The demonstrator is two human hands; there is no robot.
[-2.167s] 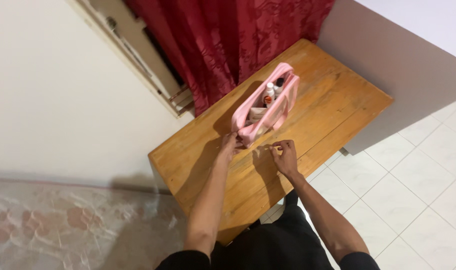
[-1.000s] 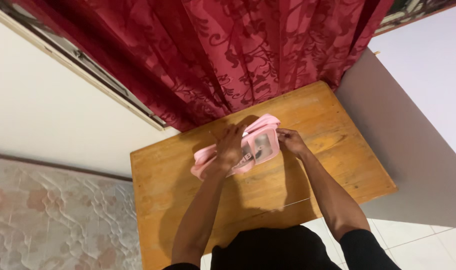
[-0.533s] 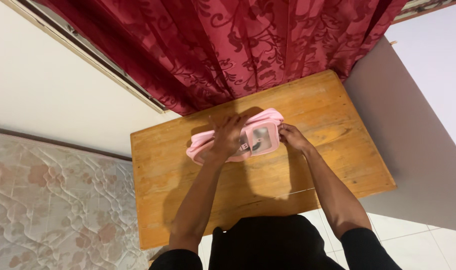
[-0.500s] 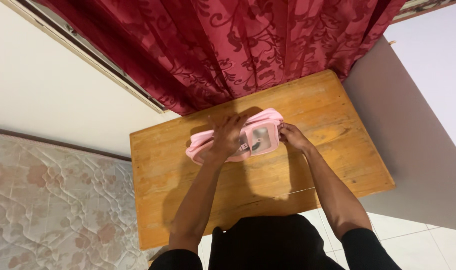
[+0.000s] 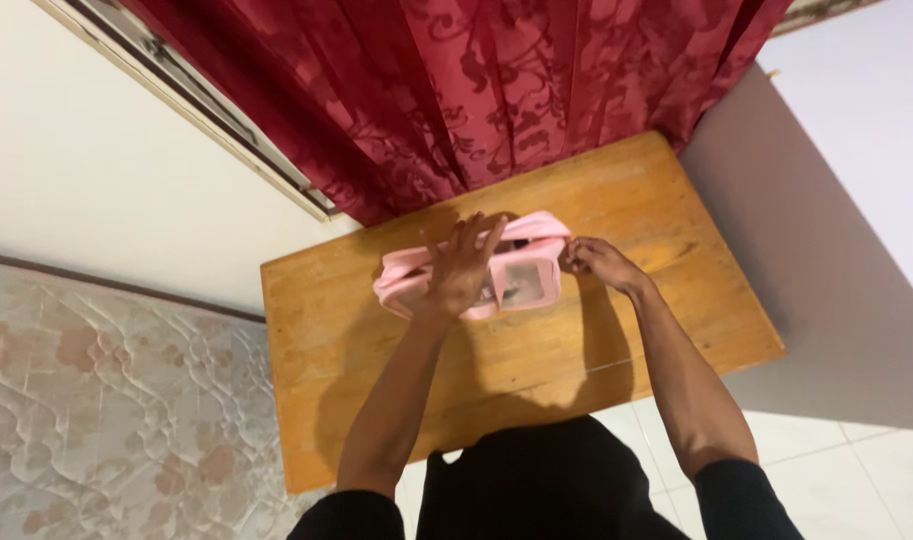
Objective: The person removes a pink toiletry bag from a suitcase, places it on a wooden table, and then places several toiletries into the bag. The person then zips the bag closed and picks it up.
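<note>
A pink toiletry pouch (image 5: pixel 526 280) with a clear front panel lies on its side on the wooden table (image 5: pixel 666 290), near the curtain. My left hand (image 5: pixel 461 268) rests flat over its middle, fingers spread, pressing on it. My right hand (image 5: pixel 596 260) pinches the pouch's right end, where the zipper runs; the pull itself is hidden by my fingers. Dark shapes of small items show faintly through the clear panel.
A dark red patterned curtain (image 5: pixel 496 90) hangs just behind the table. A white wall and window frame (image 5: pixel 186 90) are at the left, a patterned mattress (image 5: pixel 106 400) at lower left, and white floor tiles (image 5: pixel 856 480) at lower right.
The pouch stood upright and open with bottles showing; now it lies flat under my left hand. My right hand has shifted up to its right end. The view has swung toward the curtain.
</note>
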